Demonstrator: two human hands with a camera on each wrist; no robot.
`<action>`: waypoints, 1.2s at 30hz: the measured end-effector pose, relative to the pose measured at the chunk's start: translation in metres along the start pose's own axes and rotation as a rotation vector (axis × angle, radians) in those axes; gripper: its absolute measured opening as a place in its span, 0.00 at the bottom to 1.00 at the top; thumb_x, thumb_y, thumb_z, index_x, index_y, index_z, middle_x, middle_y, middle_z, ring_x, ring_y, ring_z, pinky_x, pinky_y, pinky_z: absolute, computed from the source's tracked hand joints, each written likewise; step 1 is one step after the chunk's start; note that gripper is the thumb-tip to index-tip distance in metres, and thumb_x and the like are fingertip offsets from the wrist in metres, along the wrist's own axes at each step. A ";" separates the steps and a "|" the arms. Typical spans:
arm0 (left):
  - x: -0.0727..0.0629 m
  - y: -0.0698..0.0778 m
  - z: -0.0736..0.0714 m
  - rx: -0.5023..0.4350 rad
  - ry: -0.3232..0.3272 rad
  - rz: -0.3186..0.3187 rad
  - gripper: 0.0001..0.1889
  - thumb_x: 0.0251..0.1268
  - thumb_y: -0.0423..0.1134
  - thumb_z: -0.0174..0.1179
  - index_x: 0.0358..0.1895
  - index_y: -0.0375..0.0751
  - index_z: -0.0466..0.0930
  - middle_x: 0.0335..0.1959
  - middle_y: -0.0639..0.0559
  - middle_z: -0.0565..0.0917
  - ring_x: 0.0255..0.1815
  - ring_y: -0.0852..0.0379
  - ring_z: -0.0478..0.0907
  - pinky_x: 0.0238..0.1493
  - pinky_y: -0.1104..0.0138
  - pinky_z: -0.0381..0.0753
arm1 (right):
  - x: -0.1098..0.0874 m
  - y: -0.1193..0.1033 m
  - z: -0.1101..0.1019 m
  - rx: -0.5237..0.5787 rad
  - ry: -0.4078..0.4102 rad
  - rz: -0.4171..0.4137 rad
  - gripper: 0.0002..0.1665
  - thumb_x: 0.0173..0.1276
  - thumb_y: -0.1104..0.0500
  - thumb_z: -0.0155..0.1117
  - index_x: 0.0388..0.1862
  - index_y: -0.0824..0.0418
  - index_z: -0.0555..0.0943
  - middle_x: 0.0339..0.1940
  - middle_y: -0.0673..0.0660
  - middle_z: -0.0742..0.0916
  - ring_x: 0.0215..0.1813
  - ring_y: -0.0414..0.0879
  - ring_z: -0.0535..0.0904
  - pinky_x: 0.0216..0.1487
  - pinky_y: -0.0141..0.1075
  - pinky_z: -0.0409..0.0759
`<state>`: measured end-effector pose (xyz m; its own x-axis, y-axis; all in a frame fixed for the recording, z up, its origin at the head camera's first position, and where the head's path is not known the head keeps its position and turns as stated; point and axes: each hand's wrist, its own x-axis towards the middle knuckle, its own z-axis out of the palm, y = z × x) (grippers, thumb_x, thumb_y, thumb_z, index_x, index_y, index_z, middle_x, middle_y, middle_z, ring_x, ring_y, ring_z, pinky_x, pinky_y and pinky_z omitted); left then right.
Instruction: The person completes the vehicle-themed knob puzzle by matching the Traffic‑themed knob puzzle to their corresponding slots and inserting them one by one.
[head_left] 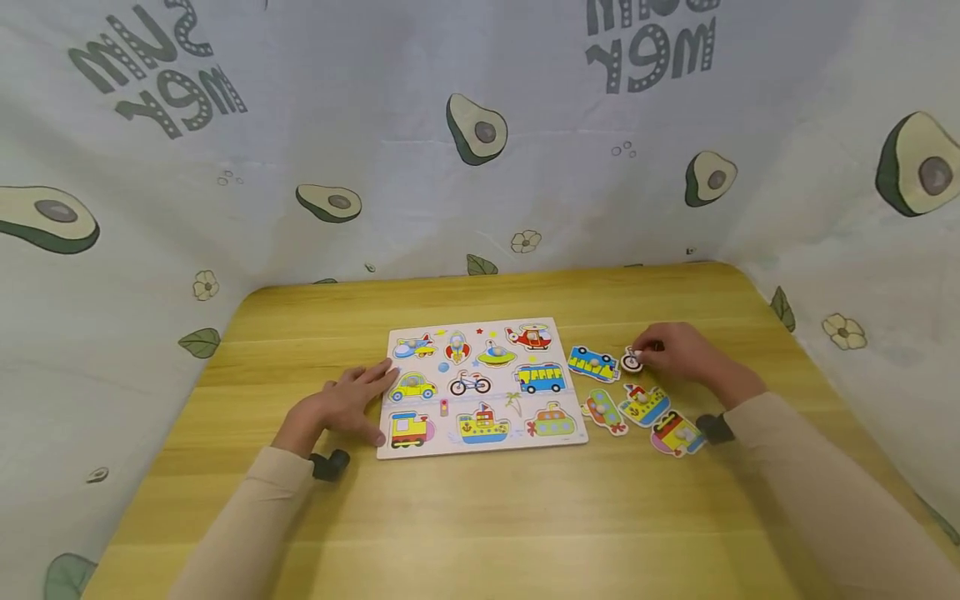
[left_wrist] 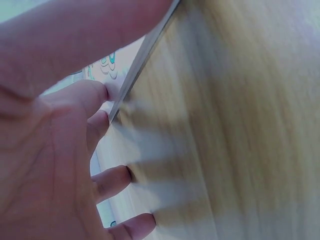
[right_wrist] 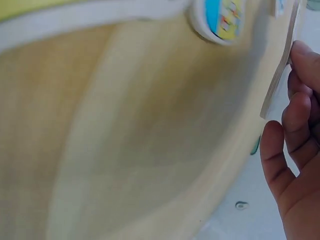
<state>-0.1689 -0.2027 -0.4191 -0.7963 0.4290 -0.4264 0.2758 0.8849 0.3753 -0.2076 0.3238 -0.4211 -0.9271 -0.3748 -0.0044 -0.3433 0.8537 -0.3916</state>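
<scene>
A puzzle board (head_left: 442, 450) with printed vehicles lies flat on the table. My left hand (head_left: 341, 407) rests at its left edge, thumb and fingertips on the border, the fingers spread in the left wrist view. To the right of the board, my right hand (head_left: 678, 354) pinches a bicycle puzzle piece (head_left: 631, 360) between thumb and fingers. The right wrist view shows that piece nearly edge-on. Close by lie the bus piece (head_left: 593, 364), the ship piece (head_left: 645, 406), the submarine piece (head_left: 604, 412) and the train piece (head_left: 677, 434).
On the board, the car (head_left: 412, 387), rocket (head_left: 457, 347) and helicopter (head_left: 529, 337) are among the pictures bearing small knobs. Behind the wooden table (head_left: 480, 525) hangs a pale cloth (head_left: 390, 133) printed with avocados, which also runs along both sides.
</scene>
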 end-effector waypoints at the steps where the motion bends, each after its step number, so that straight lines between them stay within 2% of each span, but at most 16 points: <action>1: 0.001 0.000 0.000 0.001 0.000 0.004 0.57 0.49 0.50 0.75 0.81 0.46 0.47 0.84 0.46 0.42 0.80 0.30 0.43 0.69 0.27 0.46 | 0.001 0.002 -0.002 -0.014 0.008 0.005 0.07 0.66 0.64 0.66 0.40 0.65 0.87 0.38 0.60 0.89 0.38 0.47 0.80 0.40 0.40 0.77; 9: 0.002 0.000 0.000 0.003 -0.006 -0.006 0.57 0.49 0.51 0.75 0.81 0.47 0.47 0.84 0.46 0.42 0.80 0.30 0.42 0.70 0.28 0.46 | 0.015 0.003 -0.013 -0.005 -0.006 0.104 0.10 0.68 0.61 0.65 0.41 0.68 0.85 0.36 0.62 0.88 0.34 0.47 0.76 0.35 0.36 0.75; 14: 0.001 0.000 0.001 -0.004 -0.011 0.001 0.58 0.49 0.51 0.75 0.81 0.47 0.47 0.84 0.45 0.42 0.80 0.29 0.42 0.70 0.28 0.47 | 0.028 -0.010 -0.016 0.036 0.000 0.134 0.12 0.69 0.59 0.65 0.42 0.69 0.84 0.34 0.60 0.86 0.34 0.47 0.74 0.34 0.35 0.73; 26: 0.002 0.000 0.001 -0.008 -0.010 -0.008 0.59 0.48 0.52 0.75 0.81 0.47 0.47 0.84 0.46 0.42 0.80 0.29 0.41 0.70 0.28 0.46 | 0.072 -0.084 -0.012 0.061 -0.030 0.032 0.09 0.68 0.56 0.67 0.38 0.62 0.83 0.29 0.56 0.84 0.31 0.47 0.74 0.33 0.36 0.72; 31: 0.003 0.000 -0.001 -0.001 -0.017 -0.034 0.59 0.48 0.52 0.75 0.81 0.49 0.46 0.84 0.47 0.41 0.81 0.30 0.41 0.71 0.28 0.44 | 0.085 -0.113 -0.002 0.084 -0.033 -0.033 0.08 0.67 0.56 0.69 0.37 0.60 0.84 0.30 0.54 0.84 0.32 0.47 0.74 0.35 0.36 0.73; 36: 0.002 0.001 0.000 -0.004 -0.013 -0.023 0.58 0.48 0.52 0.75 0.81 0.48 0.47 0.84 0.46 0.41 0.80 0.29 0.41 0.71 0.28 0.45 | 0.091 -0.143 0.015 0.086 -0.099 -0.100 0.06 0.66 0.57 0.69 0.35 0.59 0.85 0.29 0.53 0.84 0.31 0.45 0.75 0.36 0.34 0.74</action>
<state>-0.1701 -0.2011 -0.4195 -0.7951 0.4108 -0.4461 0.2550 0.8939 0.3686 -0.2407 0.1620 -0.3792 -0.8684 -0.4933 -0.0504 -0.4147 0.7782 -0.4717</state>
